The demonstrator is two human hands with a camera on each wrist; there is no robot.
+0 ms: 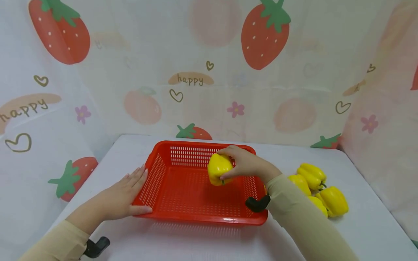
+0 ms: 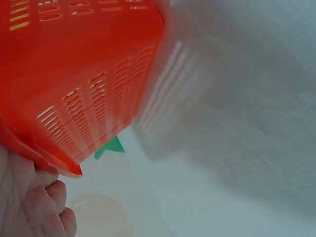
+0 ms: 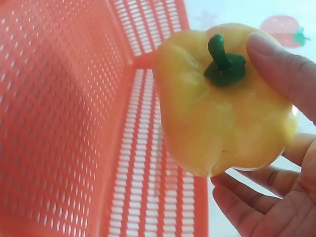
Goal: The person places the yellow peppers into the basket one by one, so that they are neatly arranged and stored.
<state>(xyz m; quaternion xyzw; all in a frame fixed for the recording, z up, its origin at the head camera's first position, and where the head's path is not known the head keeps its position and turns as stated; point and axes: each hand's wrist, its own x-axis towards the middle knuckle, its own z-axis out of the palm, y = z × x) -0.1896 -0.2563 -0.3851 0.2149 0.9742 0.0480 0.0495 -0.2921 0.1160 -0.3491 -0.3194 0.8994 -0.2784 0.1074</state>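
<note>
A yellow bell pepper (image 1: 219, 169) is held by my right hand (image 1: 241, 161) above the red plastic basket (image 1: 209, 219). In the right wrist view the pepper (image 3: 222, 113) shows its green stem toward the camera, with the thumb beside the stem and the fingers on the opposite side. My left hand (image 1: 125, 195) rests along the basket's left rim, fingers extended, thumb over the front corner. Seen from the left wrist, that hand (image 2: 29, 202) touches the rim and the basket's slotted outer wall (image 2: 79, 94) shows.
To the right of the basket, several yellow bell peppers (image 1: 332, 201) lie together on the white table (image 1: 369, 203), partly hidden by my right sleeve (image 1: 303, 214). A strawberry-printed curtain (image 1: 261, 101) hangs behind and at both sides.
</note>
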